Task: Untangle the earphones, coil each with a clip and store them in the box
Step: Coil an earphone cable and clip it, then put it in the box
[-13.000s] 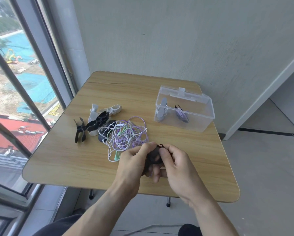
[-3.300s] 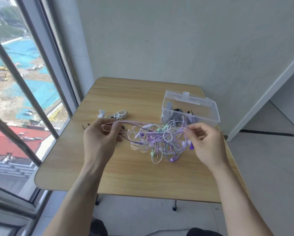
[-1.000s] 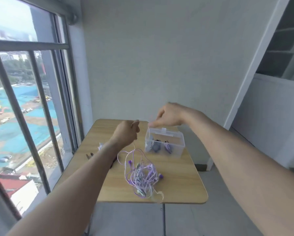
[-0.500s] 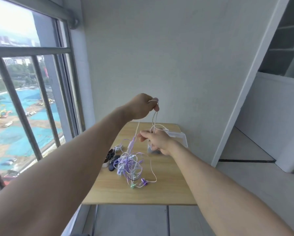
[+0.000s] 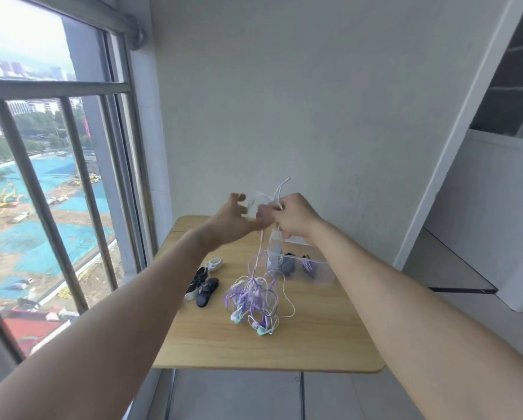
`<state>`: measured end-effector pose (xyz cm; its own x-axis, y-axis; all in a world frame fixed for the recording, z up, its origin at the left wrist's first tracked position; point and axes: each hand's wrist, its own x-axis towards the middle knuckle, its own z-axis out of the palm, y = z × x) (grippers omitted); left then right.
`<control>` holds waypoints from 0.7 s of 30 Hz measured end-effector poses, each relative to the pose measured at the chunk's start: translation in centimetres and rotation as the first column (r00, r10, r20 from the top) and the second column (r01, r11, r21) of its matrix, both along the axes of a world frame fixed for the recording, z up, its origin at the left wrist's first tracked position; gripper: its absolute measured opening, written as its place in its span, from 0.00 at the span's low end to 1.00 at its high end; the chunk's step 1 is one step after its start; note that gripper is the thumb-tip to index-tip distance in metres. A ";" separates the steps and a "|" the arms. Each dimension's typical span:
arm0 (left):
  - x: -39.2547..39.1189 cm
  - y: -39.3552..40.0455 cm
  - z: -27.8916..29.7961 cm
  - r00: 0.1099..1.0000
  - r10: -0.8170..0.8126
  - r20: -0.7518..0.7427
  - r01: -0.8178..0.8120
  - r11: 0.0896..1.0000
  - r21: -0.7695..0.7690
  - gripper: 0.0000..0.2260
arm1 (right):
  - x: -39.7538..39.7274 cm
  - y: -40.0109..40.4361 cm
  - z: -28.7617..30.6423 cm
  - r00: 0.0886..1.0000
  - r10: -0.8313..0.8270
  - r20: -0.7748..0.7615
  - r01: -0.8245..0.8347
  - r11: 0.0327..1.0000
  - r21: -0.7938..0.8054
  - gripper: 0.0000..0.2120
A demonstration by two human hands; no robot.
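The right hand (image 5: 293, 218) pinches raised white and purple cords while the left hand (image 5: 233, 221) spreads open beside them, so the tangle of earphones (image 5: 254, 298) hanging to the table (image 5: 314, 344) near the box (image 5: 314, 268) may knot tighter if yanked

Right hand (image 5: 293, 218) risen level with left hand (image 5: 233, 221), now gripping cords; left fingers spread; earphones (image 5: 254, 295) tangle hangs.

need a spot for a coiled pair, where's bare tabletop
Free: the near strip of the table in front of the earphone tangle, and the far left corner behind the clips. Crowded: the middle, from the clips through the tangle to the box.
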<state>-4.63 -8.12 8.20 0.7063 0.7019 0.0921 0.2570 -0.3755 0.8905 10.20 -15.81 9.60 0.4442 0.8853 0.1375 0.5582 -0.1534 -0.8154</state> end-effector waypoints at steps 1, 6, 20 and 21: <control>-0.1 0.1 -1.2 0.999 -0.037 -0.006 0.037 0.998 -0.046 0.37 | 0.1 0.0 0.4 0.999 0.012 -0.044 -0.012 1.000 0.007 0.11; 0.4 0.1 -5.8 0.999 -0.032 0.012 0.031 0.998 0.055 0.10 | 0.0 -0.3 2.3 0.984 0.042 -0.173 -0.024 0.994 0.106 0.12; -0.2 2.0 -7.7 0.937 0.321 0.138 -0.320 0.947 -0.026 0.06 | 2.1 -1.7 4.6 0.785 -0.210 -0.583 0.473 0.811 0.344 0.12; -0.4 2.2 -7.9 0.935 0.339 0.108 -0.338 0.941 -0.026 0.06 | 2.3 -1.8 4.8 0.730 -0.193 -0.656 0.528 0.769 0.361 0.13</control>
